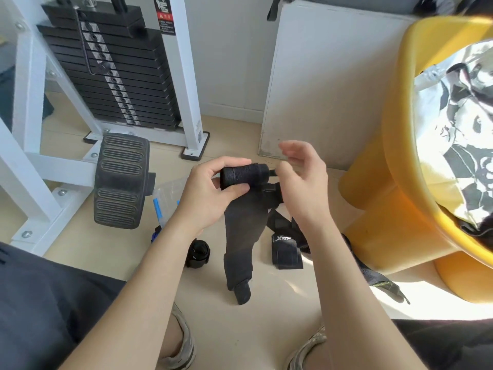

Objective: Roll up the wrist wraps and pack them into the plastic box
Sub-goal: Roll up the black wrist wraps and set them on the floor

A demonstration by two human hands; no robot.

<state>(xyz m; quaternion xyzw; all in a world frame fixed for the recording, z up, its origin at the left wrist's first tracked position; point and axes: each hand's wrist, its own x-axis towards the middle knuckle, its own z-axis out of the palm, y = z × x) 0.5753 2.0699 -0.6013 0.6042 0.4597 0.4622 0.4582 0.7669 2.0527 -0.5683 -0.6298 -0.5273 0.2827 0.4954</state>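
Head view: left hand point(205, 194) has its grip clamped on the half-rolled wrist wrap point(246, 175), tail hanging to the floor point(213, 321), right hand point(304, 180) grip apart beside the roll's edge, plastic box point(167, 192) just beyond the left hand.

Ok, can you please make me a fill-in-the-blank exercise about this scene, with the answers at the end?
1. The left hand grips a half-rolled wrist wrap whose loose tail hangs toward the ____.
2. A finished roll stands beside the ____ forearm.
3. The plastic box has ____ clips.
4. The logo wrap lies near a ____ stool.
Missing words: floor; left; blue; yellow.
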